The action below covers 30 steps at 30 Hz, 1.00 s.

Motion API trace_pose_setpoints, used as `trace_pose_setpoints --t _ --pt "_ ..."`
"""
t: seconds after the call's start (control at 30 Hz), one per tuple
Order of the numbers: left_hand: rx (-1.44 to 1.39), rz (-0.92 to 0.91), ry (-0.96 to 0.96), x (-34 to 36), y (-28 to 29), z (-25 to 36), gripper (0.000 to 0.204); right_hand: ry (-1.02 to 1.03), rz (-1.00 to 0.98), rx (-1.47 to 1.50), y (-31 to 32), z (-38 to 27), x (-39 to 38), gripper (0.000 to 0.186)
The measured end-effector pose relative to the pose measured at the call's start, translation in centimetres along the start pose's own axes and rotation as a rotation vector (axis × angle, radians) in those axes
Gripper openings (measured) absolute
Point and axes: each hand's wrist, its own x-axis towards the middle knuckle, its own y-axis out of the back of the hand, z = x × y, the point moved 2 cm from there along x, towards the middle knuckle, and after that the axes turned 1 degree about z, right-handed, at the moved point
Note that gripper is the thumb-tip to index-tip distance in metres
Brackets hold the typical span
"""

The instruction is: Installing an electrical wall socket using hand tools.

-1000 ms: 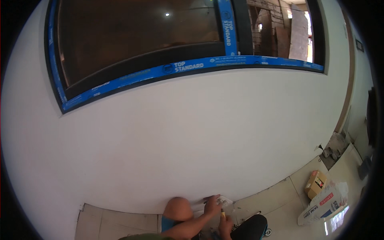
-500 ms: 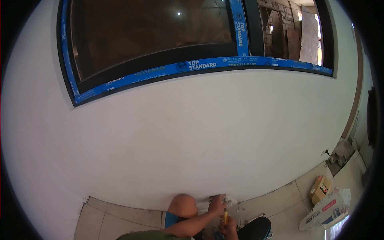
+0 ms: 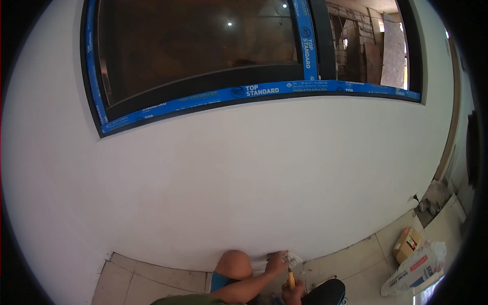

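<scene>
At the foot of the white wall (image 3: 264,178), my left hand (image 3: 276,262) reaches forward with its fingers closed round a small dark piece, too hidden to name, beside a small white flat piece (image 3: 295,260) with grey marks. My right hand (image 3: 293,292), lower and a little to the right, grips a yellow-handled tool (image 3: 291,278) upright, its narrow dark tip pointing toward the white piece. My bare knee (image 3: 232,263) is bent close to the wall, left of both hands; my other leg (image 3: 328,292), in dark cloth, is to the right.
A dark-framed window (image 3: 198,46) with blue protective film on its frame spans the upper wall. On the tiled floor (image 3: 368,256) at right lie a tan box (image 3: 406,243) and a white printed sack (image 3: 412,269). A cable end (image 3: 415,198) and grey rubble (image 3: 432,202) sit near the far-right corner.
The view has shifted, so the window and floor items appear farther right than a second ago. My hands stay at the wall's foot, with the tool's yellow handle now showing more plainly.
</scene>
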Motion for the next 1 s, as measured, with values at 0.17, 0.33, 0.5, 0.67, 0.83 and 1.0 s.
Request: trace_pose_setpoints --t 0.17,0.33,0.5,0.67,0.83,1.0 --pt "-0.023 0.052 -0.056 -0.3 -0.1 0.4 0.053 0.388 -0.1 -0.616 3.2 1.9 2.3 0.027" --pt "-0.048 0.049 -0.041 -0.4 -0.2 0.1 0.053 -0.207 -0.246 0.008 3.0 0.8 3.0 0.026" --pt "0.005 0.096 -0.098 -0.2 -0.4 -0.2 0.052 -0.207 -0.091 -0.241 1.8 -0.3 1.6 0.025" --pt "-0.026 0.075 -0.077 0.1 -0.4 -0.3 0.054 0.577 0.277 -1.211 -3.4 -2.5 -4.4 0.028" --pt "-0.005 -0.013 0.052 -0.3 0.3 1.2 0.055 0.342 0.149 -0.801 -2.5 -2.3 -3.8 0.029" --pt "-0.053 0.102 -0.03 -1.8 -0.5 0.4 0.056 0.603 -0.04 -1.215 -0.2 -1.3 -1.3 0.033"
